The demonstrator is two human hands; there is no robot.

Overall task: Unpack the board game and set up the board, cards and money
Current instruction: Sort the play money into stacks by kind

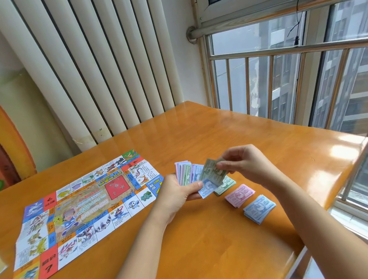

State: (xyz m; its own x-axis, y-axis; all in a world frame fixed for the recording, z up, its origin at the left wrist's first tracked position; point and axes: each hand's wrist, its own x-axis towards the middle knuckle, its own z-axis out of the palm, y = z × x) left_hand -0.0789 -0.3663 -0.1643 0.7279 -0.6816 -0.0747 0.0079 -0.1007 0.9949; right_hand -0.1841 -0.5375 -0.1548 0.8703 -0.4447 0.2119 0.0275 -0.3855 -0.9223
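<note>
**Handling.** The notes (186, 174) are thin paper, so they should be light, limp and apt to slide over one another. A hard pull would likely crease or tear them. They are best taken one at a time, pinched at a corner or short end, with the rest clamped near their lower edge.

**Hands.** The left hand (176, 192) is curled round the fanned notes, with the thumb pressed across their lower part and a blue note at the front. The right hand (239, 159) pinches a single green note (210, 170) by its upper end between thumb and fingertips. That note is tilted and overlaps the fan. Whether it is fully clear of the fan cannot be told.

**Position.** Both hands are above the table (221, 132), close together, with the notes between them.
- The board (81, 207) lies flat and unfolded to the left. Its right corner is just beside the left hand.
- Three sorted piles lie on the table in a slanting row to the right, close to one another but apart.
- The green pile (226, 185) is just under the held notes and partly hidden by them.
- Next comes the pink pile (240, 195), then the blue pile (259, 208), which is nearest the person.

**Cards.** No cards can be identified.
</note>
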